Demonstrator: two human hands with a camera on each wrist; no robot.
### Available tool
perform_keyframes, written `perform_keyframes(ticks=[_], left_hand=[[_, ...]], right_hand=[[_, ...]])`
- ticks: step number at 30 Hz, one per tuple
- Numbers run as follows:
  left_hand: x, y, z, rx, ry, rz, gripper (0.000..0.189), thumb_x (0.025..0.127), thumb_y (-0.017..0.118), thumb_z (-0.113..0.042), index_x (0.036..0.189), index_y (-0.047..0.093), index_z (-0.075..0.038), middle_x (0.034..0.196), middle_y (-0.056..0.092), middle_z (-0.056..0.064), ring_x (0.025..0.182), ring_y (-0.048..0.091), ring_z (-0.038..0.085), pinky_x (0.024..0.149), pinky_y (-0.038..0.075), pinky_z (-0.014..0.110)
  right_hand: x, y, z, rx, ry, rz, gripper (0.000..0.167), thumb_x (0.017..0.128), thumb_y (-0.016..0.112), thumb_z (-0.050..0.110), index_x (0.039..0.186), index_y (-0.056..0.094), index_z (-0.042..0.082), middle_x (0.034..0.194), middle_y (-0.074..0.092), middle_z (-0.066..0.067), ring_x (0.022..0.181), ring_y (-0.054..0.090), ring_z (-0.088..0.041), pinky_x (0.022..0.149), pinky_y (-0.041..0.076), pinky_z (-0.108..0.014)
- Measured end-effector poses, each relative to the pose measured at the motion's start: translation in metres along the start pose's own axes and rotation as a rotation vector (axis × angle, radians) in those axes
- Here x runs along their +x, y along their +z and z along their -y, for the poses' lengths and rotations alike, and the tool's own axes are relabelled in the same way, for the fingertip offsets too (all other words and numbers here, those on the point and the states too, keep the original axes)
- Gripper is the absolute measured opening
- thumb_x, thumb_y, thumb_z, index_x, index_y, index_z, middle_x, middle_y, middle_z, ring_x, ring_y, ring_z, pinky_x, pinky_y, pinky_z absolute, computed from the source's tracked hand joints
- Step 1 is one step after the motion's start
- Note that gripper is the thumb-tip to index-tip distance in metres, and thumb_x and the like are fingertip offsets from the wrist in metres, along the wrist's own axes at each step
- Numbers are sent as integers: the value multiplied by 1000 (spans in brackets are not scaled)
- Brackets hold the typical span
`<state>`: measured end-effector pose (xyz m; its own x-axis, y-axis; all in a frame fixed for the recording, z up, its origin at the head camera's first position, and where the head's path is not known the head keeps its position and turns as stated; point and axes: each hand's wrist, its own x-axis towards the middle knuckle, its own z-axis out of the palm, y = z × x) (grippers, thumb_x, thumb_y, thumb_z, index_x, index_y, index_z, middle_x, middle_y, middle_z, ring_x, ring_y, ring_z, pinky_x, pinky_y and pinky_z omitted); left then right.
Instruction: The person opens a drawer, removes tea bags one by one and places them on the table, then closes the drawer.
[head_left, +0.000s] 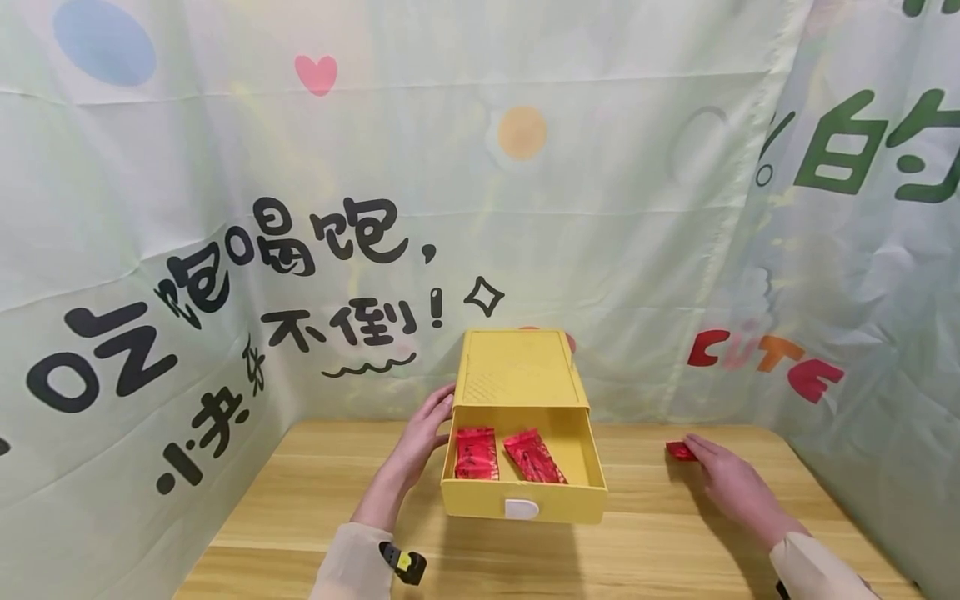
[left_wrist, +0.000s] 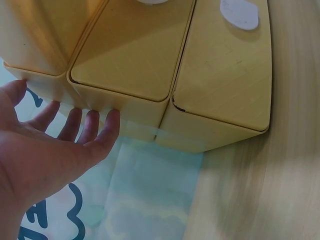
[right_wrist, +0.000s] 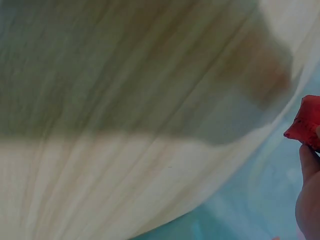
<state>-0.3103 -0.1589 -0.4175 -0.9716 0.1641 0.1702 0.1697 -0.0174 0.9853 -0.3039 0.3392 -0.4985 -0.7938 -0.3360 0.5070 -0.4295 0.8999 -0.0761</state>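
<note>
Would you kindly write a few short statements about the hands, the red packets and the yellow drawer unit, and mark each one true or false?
1. The right hand holds a red packet. True.
2. The open drawer has a white handle on its front. True.
3. Three packets lie inside the open drawer. False: there are two, a left packet and a right packet.
4. The left hand is inside the drawer. False: the left hand is at the left side of the yellow drawer unit.

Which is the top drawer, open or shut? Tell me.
Open: the drawer juts out from the yellow box, showing two red packets inside.
</note>
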Motion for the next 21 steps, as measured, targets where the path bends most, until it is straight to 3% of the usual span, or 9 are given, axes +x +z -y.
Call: perform_keyframes(ticks=[8, 14, 21], left_hand=[[1, -1, -1, -5, -2, -5, 54, 111, 46, -36, 158, 42, -8, 154, 48, 18, 133, 49, 36, 104, 48, 54], [2, -1, -1, -16, -3, 4, 54, 111, 47, -36, 158, 42, -9, 155, 47, 18, 134, 48, 37, 106, 46, 55], [1, 0, -1, -18, -5, -5, 54, 110, 48, -35, 157, 43, -8, 153, 49, 18, 130, 50, 33, 105, 47, 55]], right_hand=[[-3, 2, -10, 11, 39, 86, 61, 74, 72, -19, 134, 62, -12, 135, 60, -35, 109, 66, -51, 83, 56, -59], [-3, 6, -13, 21, 39, 118, 56, 78, 69, -19, 133, 63, -10, 133, 60, -37, 107, 66, -53, 80, 58, -59], [3, 10, -12, 14, 82, 171, 57, 76, 79, -14, 130, 62, -13, 135, 57, -39, 109, 65, -54, 85, 56, -62]])
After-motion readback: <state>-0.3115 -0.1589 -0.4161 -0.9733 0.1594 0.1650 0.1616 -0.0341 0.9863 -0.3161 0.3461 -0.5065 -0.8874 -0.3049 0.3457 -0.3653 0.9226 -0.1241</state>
